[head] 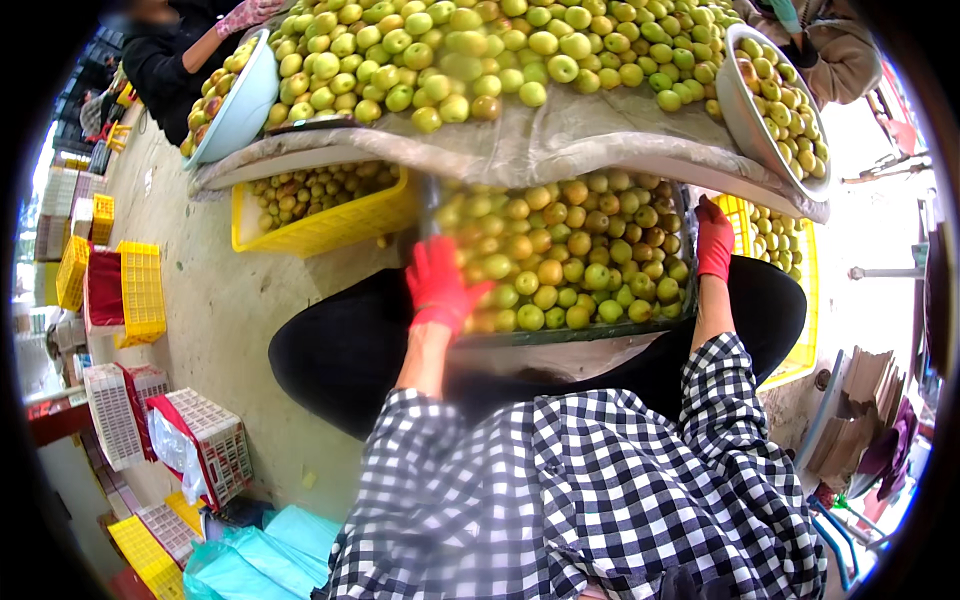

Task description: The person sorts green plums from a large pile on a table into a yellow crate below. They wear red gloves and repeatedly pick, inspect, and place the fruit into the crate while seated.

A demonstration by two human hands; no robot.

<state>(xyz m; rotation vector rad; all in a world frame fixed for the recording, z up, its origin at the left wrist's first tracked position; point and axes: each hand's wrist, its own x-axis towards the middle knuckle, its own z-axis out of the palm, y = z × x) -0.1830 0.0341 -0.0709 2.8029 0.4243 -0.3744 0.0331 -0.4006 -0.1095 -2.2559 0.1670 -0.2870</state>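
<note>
A dark-rimmed crate full of yellow-green and brown round fruit, apparently jujubes, sits between my knees, under the edge of a padded table. My left hand, in a red glove, lies at the crate's left side with its fingers spread and the thumb towards the fruit. At the opposite side is my right hand, also in a red glove, alongside the crate's right edge. Its fingers point away from me, and whether they grip the rim is unclear. A blur covers part of the crate's left side.
Fruit is heaped on the table's cloth cover, between a blue basin and a white basin. Yellow crates of fruit flank me. Stacked crates stand left. Two people work across the table.
</note>
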